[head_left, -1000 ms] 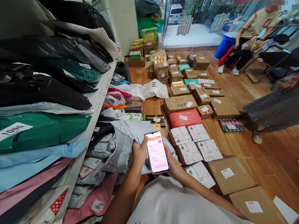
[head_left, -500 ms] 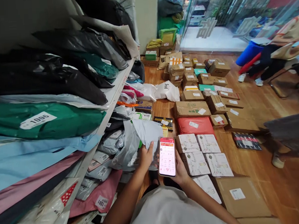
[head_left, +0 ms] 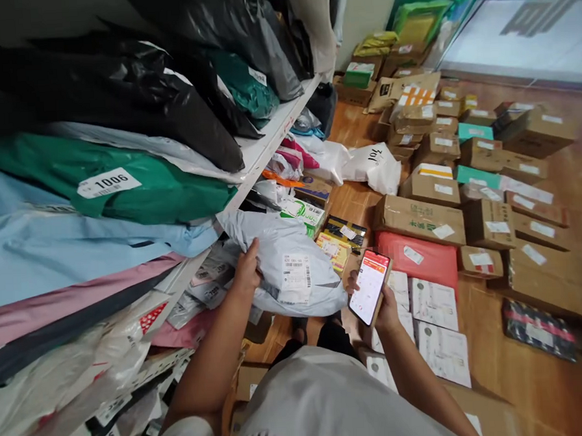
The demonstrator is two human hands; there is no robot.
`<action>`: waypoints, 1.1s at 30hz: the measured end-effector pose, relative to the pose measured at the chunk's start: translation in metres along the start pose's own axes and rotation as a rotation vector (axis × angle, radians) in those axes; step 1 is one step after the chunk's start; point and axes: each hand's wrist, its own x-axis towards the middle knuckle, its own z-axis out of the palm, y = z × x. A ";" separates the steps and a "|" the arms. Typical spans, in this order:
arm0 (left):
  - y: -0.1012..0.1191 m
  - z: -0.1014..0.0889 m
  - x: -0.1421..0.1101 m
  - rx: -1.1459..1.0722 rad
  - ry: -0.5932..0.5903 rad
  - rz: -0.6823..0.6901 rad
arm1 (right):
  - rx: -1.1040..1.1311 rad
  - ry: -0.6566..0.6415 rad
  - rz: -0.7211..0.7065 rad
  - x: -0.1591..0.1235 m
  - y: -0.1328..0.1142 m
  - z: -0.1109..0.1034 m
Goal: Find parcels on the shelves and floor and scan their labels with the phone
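Note:
My left hand (head_left: 247, 270) grips the left edge of a pale grey plastic mailing bag (head_left: 268, 258), its fingers curled out of sight behind it. The bag hangs in front of me, with a white shipping label (head_left: 295, 279) facing up. In my right hand (head_left: 387, 307) is a smartphone (head_left: 369, 285), tilted, its lit screen showing a red bar at the top. Fingers wrap round the phone from below and the side. To my left, a green parcel bag (head_left: 172, 185) marked 1006 lies on a shelf above light blue bags (head_left: 102, 247).
A white shelf edge (head_left: 263, 156) runs along my left, with black bags (head_left: 134, 109) stacked on it. Cardboard boxes (head_left: 420, 214), a red parcel (head_left: 432, 259) and white boxes (head_left: 444, 353) cover the wooden floor (head_left: 509, 376) ahead and to the right. A glass door stands beyond.
The grey bag has come up into full view in my left hand, label showing. My right hand has moved right and tilted the phone. The view has turned; the people at right are mostly gone.

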 end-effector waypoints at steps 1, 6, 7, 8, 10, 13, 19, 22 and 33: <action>0.003 0.006 -0.003 -0.025 0.005 0.008 | -0.007 -0.022 -0.006 0.005 -0.009 -0.001; 0.004 0.032 -0.017 -0.100 0.036 0.053 | -0.058 -0.092 0.094 0.027 -0.049 -0.013; 0.003 0.036 -0.018 -0.106 0.044 0.061 | -0.067 -0.100 0.116 0.031 -0.055 -0.017; 0.001 0.041 -0.019 -0.111 0.054 0.067 | -0.075 -0.105 0.133 0.035 -0.061 -0.022; -0.004 0.049 -0.020 -0.121 0.077 0.077 | -0.086 -0.107 0.151 0.042 -0.068 -0.032; -0.011 0.058 -0.021 -0.138 0.100 0.093 | -0.101 -0.116 0.197 0.053 -0.076 -0.045; -0.018 0.068 -0.024 -0.143 0.144 0.105 | -0.081 -0.117 0.260 0.068 -0.081 -0.054; -0.018 0.069 -0.022 -0.115 0.155 0.117 | -0.071 -0.110 0.295 0.073 -0.084 -0.059; -0.076 0.077 -0.066 0.795 -0.492 0.158 | -0.075 0.096 0.404 0.118 -0.048 -0.138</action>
